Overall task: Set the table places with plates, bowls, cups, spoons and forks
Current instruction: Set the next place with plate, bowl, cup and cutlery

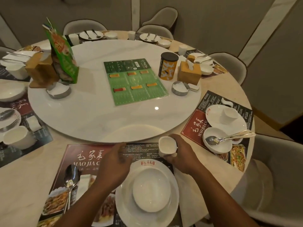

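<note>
Round table [29, 169], beige top, chairs around it. White turntable [91, 115] fills the middle and carries a green menu [136, 81], a yellow-patterned canister [168, 66] and a tissue box [189, 73].

Near place: printed placemat [78, 154], its far edge meeting the turntable rim. White plate [124, 208] on the mat's right half. White bowl [150, 189] sits upright in the plate.

Left hand [113, 164] over the mat, just left of the plate's far rim; fingers loosely curled, holding nothing. Right hand [185, 154] beyond the plate's far right rim, fingers wrapped round a cup [167, 147].

Cup: small, white, no handle visible, mouth tilted toward the camera, empty. Spoon [70, 177] on the mat's left side; a second utensil beside it, blurred.
</note>
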`<action>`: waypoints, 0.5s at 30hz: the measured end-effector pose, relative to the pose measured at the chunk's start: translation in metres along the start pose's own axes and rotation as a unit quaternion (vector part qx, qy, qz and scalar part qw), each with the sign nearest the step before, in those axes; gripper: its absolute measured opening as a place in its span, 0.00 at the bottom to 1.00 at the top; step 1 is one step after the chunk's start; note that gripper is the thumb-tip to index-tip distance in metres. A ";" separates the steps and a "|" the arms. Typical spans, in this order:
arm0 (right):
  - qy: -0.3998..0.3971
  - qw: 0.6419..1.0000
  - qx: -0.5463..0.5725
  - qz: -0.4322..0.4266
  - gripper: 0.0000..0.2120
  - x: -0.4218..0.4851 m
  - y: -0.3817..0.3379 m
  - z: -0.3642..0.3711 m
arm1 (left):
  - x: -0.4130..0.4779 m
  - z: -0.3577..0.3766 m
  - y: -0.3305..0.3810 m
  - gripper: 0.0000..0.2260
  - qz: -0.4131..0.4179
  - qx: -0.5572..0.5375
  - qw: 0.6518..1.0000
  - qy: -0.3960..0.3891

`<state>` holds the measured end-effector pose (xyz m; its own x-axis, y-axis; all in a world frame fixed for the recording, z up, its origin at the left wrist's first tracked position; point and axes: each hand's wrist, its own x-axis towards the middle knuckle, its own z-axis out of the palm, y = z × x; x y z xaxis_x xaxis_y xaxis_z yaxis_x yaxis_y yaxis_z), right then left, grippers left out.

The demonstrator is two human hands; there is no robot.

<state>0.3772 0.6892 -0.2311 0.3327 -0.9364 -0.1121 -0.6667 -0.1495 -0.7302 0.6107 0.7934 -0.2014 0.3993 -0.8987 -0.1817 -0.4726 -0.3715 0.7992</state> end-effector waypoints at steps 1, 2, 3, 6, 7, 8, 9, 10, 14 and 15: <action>-0.005 1.000 0.004 0.000 0.34 0.000 0.002 0.003 | -0.004 -0.001 -0.007 0.22 -0.010 -0.003 1.000 0.002; -0.008 1.000 0.006 -0.001 0.34 -0.001 0.004 0.005 | -0.008 -0.003 -0.012 0.22 -0.017 -0.005 1.000 0.002; -0.010 1.000 0.010 -0.001 0.33 -0.001 0.004 0.007 | -0.012 -0.004 -0.016 0.22 -0.019 -0.006 1.000 0.002; -0.013 1.000 0.015 0.002 0.33 -0.001 0.002 0.010 | -0.019 -0.006 -0.027 0.21 -0.025 -0.001 1.000 0.003; -0.015 1.000 0.014 0.004 0.33 -0.001 0.001 0.011 | -0.020 -0.006 -0.029 0.22 -0.031 0.000 1.000 0.003; -0.016 1.000 0.011 0.005 0.33 -0.001 0.001 0.012 | -0.021 -0.007 -0.032 0.23 -0.039 0.002 0.999 0.004; -0.018 1.000 0.010 0.005 0.33 -0.001 0.001 0.013 | -0.022 -0.007 -0.034 0.24 -0.041 0.005 0.999 0.008; -0.018 1.000 0.007 0.004 0.33 -0.001 0.001 0.014 | -0.023 -0.006 -0.035 0.25 -0.041 0.007 0.999 0.012; -0.023 1.000 0.003 0.015 0.38 0.000 0.006 0.017 | -0.029 -0.009 -0.038 0.23 -0.030 0.006 0.999 0.025; -0.023 1.000 0.001 0.021 0.41 -0.002 0.006 0.018 | -0.030 -0.011 -0.038 0.23 -0.031 0.007 0.999 0.027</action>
<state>0.3843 0.6955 -0.2477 0.3348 -0.9260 -0.1743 -0.6790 -0.1088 -0.7261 0.6251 0.8374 -0.2205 0.4689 -0.8606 -0.1988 -0.4570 -0.4290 0.7792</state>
